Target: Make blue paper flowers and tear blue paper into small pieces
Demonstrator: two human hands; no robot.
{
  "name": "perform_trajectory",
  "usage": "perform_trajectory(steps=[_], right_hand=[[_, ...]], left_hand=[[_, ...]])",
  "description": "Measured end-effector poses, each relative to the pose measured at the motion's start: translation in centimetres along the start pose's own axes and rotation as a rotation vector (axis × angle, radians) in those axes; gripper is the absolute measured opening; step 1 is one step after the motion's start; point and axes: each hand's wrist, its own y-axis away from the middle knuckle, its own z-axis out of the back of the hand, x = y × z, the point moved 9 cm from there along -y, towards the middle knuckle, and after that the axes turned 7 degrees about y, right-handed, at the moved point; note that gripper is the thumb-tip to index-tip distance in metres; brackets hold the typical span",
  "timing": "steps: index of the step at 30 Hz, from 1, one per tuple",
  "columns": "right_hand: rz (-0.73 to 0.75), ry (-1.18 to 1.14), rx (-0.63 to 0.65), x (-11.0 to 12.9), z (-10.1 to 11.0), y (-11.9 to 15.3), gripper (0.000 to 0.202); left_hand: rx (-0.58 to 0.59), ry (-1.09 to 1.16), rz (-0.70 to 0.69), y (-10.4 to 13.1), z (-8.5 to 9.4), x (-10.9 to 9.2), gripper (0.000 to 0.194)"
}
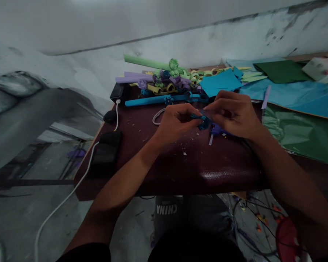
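Note:
Between the thumb and fingers of my left hand (176, 122) is a small blue paper flower (204, 122), held just above the table. My right hand (233, 112) is closed in a pinch right beside it, its fingertips almost meeting the left ones. What the right fingers grip is too small and dim to make out. Below the right hand lies a blue-purple tool (217, 129) that looks like a glue gun, partly hidden, with a whitish stick (211, 139) at its end.
Paper rolls, crumpled paper flowers (173, 64) and curled strips line the table's back. A blue roll (144, 101) lies before them. Blue sheets (221, 82) and wrapped green paper (303, 133) are at right. A black box (105, 153) with white cable sits left on the dark-red table (164, 163).

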Motion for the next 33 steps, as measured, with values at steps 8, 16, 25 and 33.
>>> perform_trajectory(steps=[8, 16, 25, 33], right_hand=[[-0.181, -0.072, 0.1, -1.2, -1.4, 0.0, 0.028], [-0.234, -0.081, 0.177, -0.9, -1.4, -0.1, 0.021], [0.034, 0.081, 0.144, 0.7, -0.9, 0.3, 0.013], [0.119, 0.125, 0.192, 1.8, -1.4, 0.5, 0.01]], left_hand=[[0.035, -0.023, 0.009, 0.2, -0.2, -0.1, 0.038], [0.057, -0.096, -0.028, 0.3, -0.3, -0.6, 0.039], [0.046, -0.315, -0.07, 0.6, -0.1, -0.4, 0.026], [0.026, -0.446, -0.127, 0.7, -0.2, -0.9, 0.018]])
